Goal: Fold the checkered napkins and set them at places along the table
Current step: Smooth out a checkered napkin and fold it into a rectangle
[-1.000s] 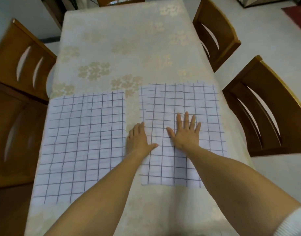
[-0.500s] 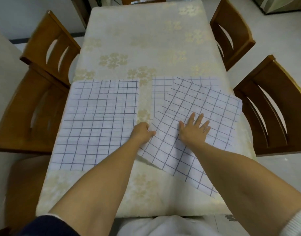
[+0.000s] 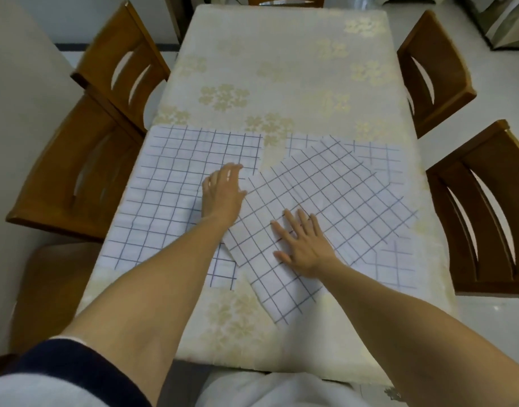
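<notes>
Three white napkins with a dark grid lie near the front of the table. The left napkin [image 3: 170, 189] is flat and square to the table edge. A top napkin [image 3: 325, 207] lies turned at an angle over another napkin [image 3: 381, 160] that stays square beneath it. My right hand [image 3: 303, 245] presses flat on the turned napkin with fingers spread. My left hand [image 3: 223, 192] rests with relaxed fingers over the gap between the left napkin and the turned one, touching the cloth.
The table [image 3: 281, 69] wears a cream cloth with pale gold flowers. Wooden chairs stand along both sides: two on the left [image 3: 76, 160] [image 3: 120, 63], two on the right [image 3: 487, 207] [image 3: 434, 69]. Another chair back [image 3: 284, 0] shows at the far end.
The top right napkin has been turned from square to an angle and slid toward me. My left hand moved forward and opened. My view shifted back from the table.
</notes>
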### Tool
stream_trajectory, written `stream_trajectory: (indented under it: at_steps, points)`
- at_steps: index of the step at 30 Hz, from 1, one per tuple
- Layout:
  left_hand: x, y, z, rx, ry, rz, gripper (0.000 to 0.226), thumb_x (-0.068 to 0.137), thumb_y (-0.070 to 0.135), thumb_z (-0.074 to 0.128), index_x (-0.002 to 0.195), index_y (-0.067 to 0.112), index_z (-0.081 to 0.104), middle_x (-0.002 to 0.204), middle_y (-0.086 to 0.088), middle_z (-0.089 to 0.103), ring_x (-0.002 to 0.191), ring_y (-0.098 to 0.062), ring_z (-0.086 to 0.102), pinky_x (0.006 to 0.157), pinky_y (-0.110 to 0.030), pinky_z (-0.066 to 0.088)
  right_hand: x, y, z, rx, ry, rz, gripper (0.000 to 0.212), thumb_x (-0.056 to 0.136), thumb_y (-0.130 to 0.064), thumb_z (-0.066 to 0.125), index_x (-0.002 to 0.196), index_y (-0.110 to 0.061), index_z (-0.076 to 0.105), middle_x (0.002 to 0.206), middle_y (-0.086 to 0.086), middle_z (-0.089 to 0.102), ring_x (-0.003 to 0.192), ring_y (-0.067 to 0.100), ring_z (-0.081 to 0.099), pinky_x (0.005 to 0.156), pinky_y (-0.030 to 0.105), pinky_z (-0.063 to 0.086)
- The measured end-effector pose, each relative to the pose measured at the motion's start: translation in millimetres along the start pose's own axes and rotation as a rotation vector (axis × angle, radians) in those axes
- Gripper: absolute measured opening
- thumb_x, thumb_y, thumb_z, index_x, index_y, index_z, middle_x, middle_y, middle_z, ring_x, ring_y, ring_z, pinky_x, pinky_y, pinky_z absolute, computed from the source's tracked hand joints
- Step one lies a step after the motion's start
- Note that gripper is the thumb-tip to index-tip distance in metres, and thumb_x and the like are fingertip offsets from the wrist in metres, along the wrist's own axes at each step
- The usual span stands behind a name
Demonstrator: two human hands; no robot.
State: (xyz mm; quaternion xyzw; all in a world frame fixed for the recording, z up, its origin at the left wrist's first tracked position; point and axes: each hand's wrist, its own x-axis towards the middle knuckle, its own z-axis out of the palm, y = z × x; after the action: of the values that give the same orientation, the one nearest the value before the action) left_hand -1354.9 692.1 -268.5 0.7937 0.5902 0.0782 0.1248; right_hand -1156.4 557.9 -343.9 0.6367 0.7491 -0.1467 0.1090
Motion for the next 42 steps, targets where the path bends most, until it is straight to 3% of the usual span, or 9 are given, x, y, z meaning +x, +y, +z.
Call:
stream_trajectory:
  at_steps: [4,7,13,16,19,25,32,37,42]
  points:
    - [-38,8,24,0.026,-0.153,-0.048,0.069,0.104,0.051,0.043,0.161,0.029,0.012,0.171,0.004,-0.005,0.157,-0.022,-0.002,0.127,-0.046,-0.001,15,-26,-2,0.092,-0.008,0.202,0.077,0.094,-0.075,0.005,0.155,-0.037,-0.023,0.161,0.005,-0.033,0.149,0.035,-0.03,0.121,0.054,-0.016]
    - [-64,10,39,-0.005,-0.262,-0.114,0.074,0.103,0.06,0.035,0.162,0.029,0.003,0.169,0.003,-0.019,0.156,-0.024,-0.015,0.126,-0.048,-0.008,25,-42,-5,0.146,-0.031,0.318,0.079,0.094,-0.075,0.003,0.155,-0.033,-0.023,0.161,0.009,-0.032,0.148,0.037,-0.03,0.12,0.056,-0.017]
    - [-87,10,51,-0.054,-0.383,-0.212,0.084,0.095,0.078,0.023,0.162,0.035,-0.002,0.167,0.003,-0.023,0.154,-0.025,-0.022,0.125,-0.048,-0.012,46,-47,-19,0.342,0.065,0.355,0.077,0.102,-0.064,0.017,0.16,-0.024,-0.013,0.166,0.009,-0.021,0.153,0.032,-0.018,0.125,0.049,-0.008]
    - [-84,5,53,0.015,-0.435,-0.2,0.094,0.09,0.082,0.032,0.16,0.035,-0.009,0.165,0.003,-0.03,0.153,-0.031,-0.025,0.124,-0.051,-0.009,40,-13,-20,0.312,0.169,0.244,0.072,0.103,-0.06,0.021,0.161,-0.027,-0.007,0.168,0.004,-0.015,0.155,0.028,-0.011,0.126,0.047,-0.003]
    - [-78,-1,57,0.038,-0.458,-0.202,0.102,0.088,0.078,0.047,0.161,0.035,-0.01,0.164,0.002,-0.033,0.153,-0.035,-0.023,0.126,-0.052,-0.002,20,30,-11,0.245,0.066,0.283,0.077,0.098,-0.071,0.019,0.158,-0.036,-0.015,0.166,0.0,-0.023,0.154,0.028,-0.018,0.124,0.049,-0.009]
    - [-65,-5,52,-0.122,-0.332,-0.345,0.105,0.084,0.059,0.073,0.162,0.032,0.007,0.17,0.003,-0.012,0.156,-0.026,0.003,0.123,-0.047,0.022,-9,48,4,0.202,-0.009,0.331,0.084,0.09,-0.082,0.009,0.157,-0.039,-0.018,0.165,0.004,-0.028,0.152,0.033,-0.022,0.123,0.055,-0.008]
    - [-51,-3,46,-0.44,-0.153,-0.603,0.109,0.078,0.04,0.086,0.159,0.017,0.016,0.158,-0.013,0.027,0.14,-0.034,0.034,0.112,-0.049,0.04,-5,6,1,0.309,-0.001,0.544,0.089,0.09,-0.082,0.011,0.157,-0.033,-0.021,0.163,0.009,-0.03,0.15,0.038,-0.026,0.121,0.059,-0.009]
    - [-47,-2,36,-0.57,-0.213,-0.722,0.097,0.082,0.037,0.083,0.152,0.009,0.021,0.151,-0.017,0.038,0.128,-0.035,0.05,0.097,-0.044,0.05,7,-22,-6,0.392,-0.013,0.67,0.096,0.089,-0.084,0.014,0.157,-0.026,-0.021,0.163,0.016,-0.028,0.15,0.043,-0.022,0.121,0.061,-0.008]
    - [-43,-12,26,-0.557,-0.275,-0.695,0.075,0.096,0.033,0.068,0.155,0.009,0.028,0.149,-0.014,0.048,0.131,-0.034,0.052,0.099,-0.04,0.048,8,-32,-12,0.382,0.111,0.611,0.086,0.097,-0.072,0.018,0.161,-0.02,-0.004,0.167,0.015,-0.013,0.153,0.04,-0.01,0.124,0.055,-0.003]
